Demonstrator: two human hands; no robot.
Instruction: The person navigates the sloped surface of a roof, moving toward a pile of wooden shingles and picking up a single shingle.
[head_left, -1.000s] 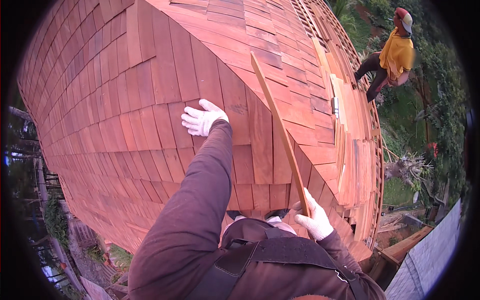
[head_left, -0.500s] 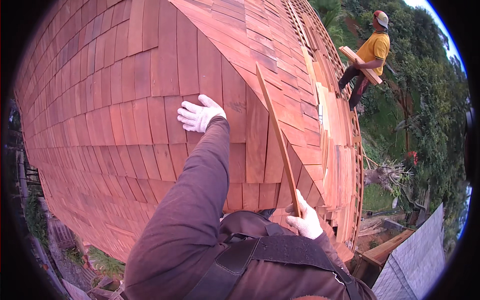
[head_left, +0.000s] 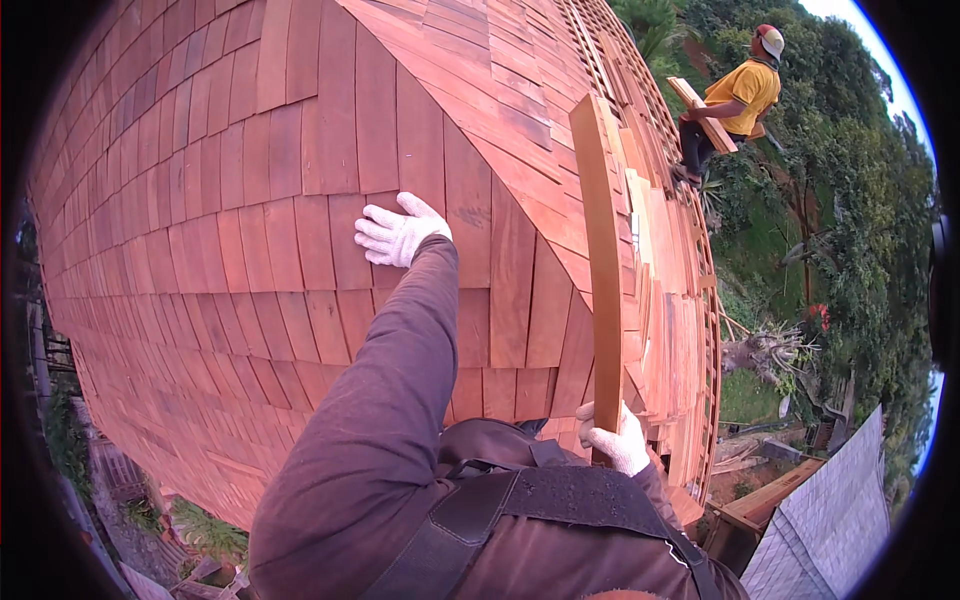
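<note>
My left hand [head_left: 402, 230], in a white knit glove, lies with fingers spread on the reddish wooden shingles [head_left: 270, 240] of a sloping roof. In my right hand [head_left: 618, 440], also gloved in white, is a long, narrow wooden shingle [head_left: 603, 270], gripped near its lower end. It stands nearly upright, its broad brown face turned partly toward me and its top end in front of the roof's other slope. The right fingers wrap around it; part of the palm is hidden. My left forearm covers some of the shingles below the hand.
A hip edge [head_left: 470, 155] runs diagonally between two roof slopes. Loose shingles [head_left: 655, 330] lie on the right slope beside open battens [head_left: 708, 340]. A co-worker in a yellow shirt [head_left: 742, 92] holds boards [head_left: 703, 115] at the roof's edge. Lower right is a grey roof [head_left: 825, 520].
The shingle in my right hand has turned from edge-on to show its broad face, and its top has swung right. My left hand stays put. The co-worker has shifted and bent forward.
</note>
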